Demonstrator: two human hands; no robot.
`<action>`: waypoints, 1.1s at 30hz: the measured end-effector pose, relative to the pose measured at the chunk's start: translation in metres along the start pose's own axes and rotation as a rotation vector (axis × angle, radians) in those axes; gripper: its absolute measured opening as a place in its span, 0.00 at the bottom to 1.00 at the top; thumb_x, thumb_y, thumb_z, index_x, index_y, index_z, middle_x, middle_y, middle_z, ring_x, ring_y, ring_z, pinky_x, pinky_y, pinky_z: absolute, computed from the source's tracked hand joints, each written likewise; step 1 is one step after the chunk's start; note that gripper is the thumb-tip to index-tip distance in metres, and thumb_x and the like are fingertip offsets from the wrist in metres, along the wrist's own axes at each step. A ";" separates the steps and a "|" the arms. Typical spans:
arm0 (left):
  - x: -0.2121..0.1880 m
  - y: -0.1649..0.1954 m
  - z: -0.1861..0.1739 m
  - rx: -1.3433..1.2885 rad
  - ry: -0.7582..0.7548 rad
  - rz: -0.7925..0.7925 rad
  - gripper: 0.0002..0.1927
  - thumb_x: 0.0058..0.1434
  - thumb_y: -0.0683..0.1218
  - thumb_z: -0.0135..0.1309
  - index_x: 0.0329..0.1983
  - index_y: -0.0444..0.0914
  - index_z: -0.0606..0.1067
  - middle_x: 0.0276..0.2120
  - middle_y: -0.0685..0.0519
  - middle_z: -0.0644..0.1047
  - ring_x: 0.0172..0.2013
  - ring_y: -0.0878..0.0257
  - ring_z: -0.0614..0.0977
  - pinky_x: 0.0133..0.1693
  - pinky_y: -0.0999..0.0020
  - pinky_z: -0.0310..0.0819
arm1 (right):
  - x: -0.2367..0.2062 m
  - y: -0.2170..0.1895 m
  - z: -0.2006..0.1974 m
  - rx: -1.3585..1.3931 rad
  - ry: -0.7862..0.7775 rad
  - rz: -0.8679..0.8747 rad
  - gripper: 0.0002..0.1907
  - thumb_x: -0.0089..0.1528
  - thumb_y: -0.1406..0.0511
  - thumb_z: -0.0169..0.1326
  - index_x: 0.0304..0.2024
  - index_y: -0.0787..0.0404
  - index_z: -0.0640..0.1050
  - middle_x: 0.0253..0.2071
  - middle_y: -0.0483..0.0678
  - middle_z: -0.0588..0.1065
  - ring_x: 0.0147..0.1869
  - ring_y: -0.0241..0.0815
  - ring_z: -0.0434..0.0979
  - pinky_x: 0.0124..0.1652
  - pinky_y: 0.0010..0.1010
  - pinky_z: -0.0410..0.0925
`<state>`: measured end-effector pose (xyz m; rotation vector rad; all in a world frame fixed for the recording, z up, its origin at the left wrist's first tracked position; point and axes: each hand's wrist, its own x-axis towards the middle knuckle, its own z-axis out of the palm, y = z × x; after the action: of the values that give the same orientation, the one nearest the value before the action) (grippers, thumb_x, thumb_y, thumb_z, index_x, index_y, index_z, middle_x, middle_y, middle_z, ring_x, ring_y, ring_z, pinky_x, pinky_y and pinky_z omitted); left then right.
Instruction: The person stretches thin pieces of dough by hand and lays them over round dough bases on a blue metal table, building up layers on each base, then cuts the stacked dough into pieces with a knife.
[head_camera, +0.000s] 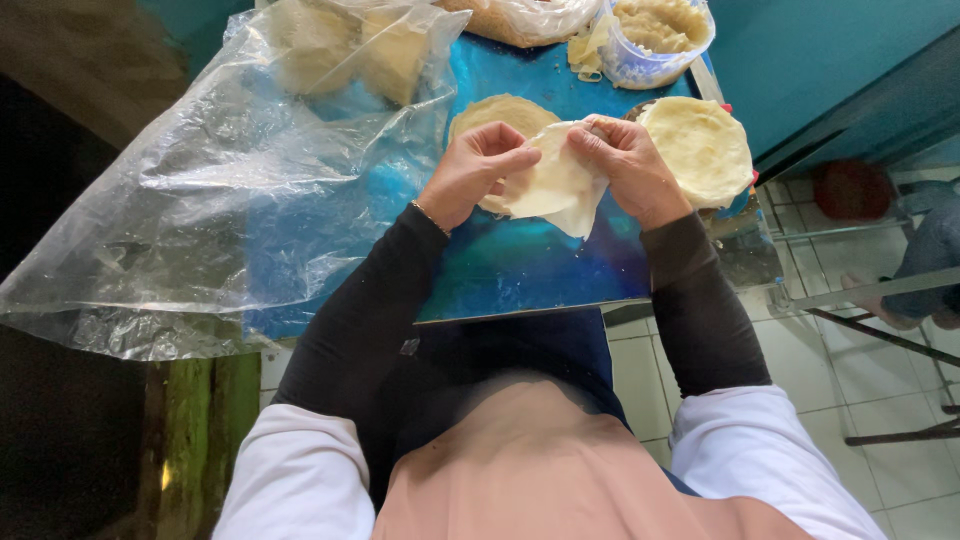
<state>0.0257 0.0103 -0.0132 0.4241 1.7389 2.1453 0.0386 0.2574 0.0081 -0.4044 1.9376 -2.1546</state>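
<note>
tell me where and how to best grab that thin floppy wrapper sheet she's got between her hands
Take the wrapper sheet by its top edge, from above, thumb and fingertips pinching near each upper corner, as the left hand and right hand do. It is thin and limp, and its lower part droops over the blue table, so a two-point grip probably keeps it spread and untorn.

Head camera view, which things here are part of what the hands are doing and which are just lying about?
In use:
left hand
right hand
thin dough wrapper
stack of wrappers
round wrapper
tub of filling

Lying about:
clear plastic bag
red object on floor
</note>
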 end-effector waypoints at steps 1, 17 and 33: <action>0.000 -0.001 0.000 0.002 0.008 0.006 0.08 0.62 0.51 0.64 0.37 0.44 0.78 0.31 0.65 0.79 0.31 0.78 0.77 0.30 0.79 0.66 | 0.000 -0.001 0.001 0.002 -0.005 -0.004 0.09 0.72 0.62 0.56 0.43 0.62 0.80 0.37 0.38 0.78 0.39 0.24 0.74 0.40 0.18 0.69; 0.008 -0.018 -0.001 0.043 0.039 0.237 0.04 0.65 0.41 0.60 0.36 0.35 0.78 0.31 0.60 0.79 0.34 0.75 0.77 0.37 0.76 0.72 | -0.004 -0.010 0.010 -0.098 -0.005 -0.013 0.10 0.70 0.61 0.57 0.42 0.62 0.80 0.37 0.36 0.77 0.40 0.23 0.73 0.41 0.18 0.68; 0.007 -0.014 0.002 0.410 0.171 0.326 0.09 0.66 0.45 0.60 0.37 0.34 0.77 0.28 0.61 0.77 0.31 0.75 0.74 0.33 0.76 0.71 | -0.006 -0.013 0.011 -0.141 -0.005 -0.055 0.10 0.71 0.60 0.56 0.41 0.61 0.79 0.36 0.36 0.77 0.39 0.23 0.72 0.41 0.18 0.67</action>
<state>0.0218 0.0175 -0.0264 0.6877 2.3607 2.0741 0.0484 0.2508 0.0217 -0.4930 2.1066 -2.0537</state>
